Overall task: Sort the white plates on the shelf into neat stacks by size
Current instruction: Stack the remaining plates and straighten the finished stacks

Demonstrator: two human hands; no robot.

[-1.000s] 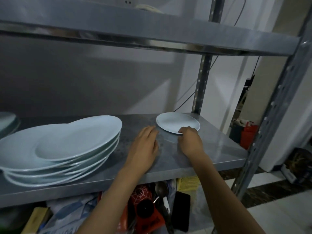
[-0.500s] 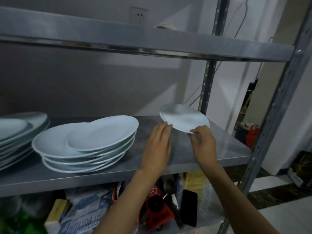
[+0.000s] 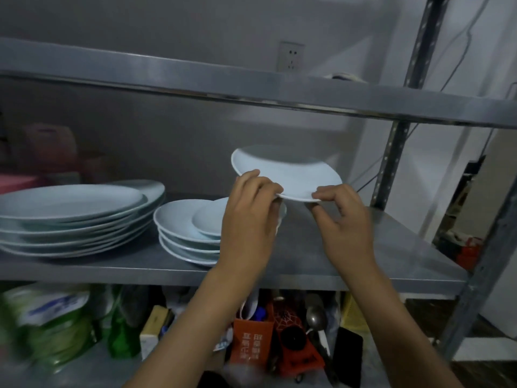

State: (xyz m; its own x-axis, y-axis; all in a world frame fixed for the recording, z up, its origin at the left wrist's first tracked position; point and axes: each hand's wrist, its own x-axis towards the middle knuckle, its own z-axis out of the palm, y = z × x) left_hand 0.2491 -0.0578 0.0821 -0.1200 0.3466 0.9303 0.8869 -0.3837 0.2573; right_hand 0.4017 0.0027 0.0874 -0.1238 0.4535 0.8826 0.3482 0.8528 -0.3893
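A small white plate (image 3: 288, 170) hangs in the air above the steel shelf (image 3: 363, 256), tilted slightly. My left hand (image 3: 250, 217) pinches its near left rim and my right hand (image 3: 342, 222) pinches its near right rim. Under and left of it stands a stack of medium white plates (image 3: 179, 228) with a smaller plate (image 3: 208, 221) lying off-centre on top, partly hidden by my left hand. Farther left sits a stack of large white plates (image 3: 70, 214).
An upper steel shelf (image 3: 251, 88) runs overhead, close above the lifted plate. Upright posts (image 3: 391, 161) stand at the right. The lower shelf holds green bottles (image 3: 56, 326), an orange box (image 3: 251, 343), a spoon and other clutter. A wall socket (image 3: 291, 56) is behind.
Both hands have lifted the small plate off the right end of the shelf and carried it up and leftward. The view has swung left, bringing the large stack into sight.
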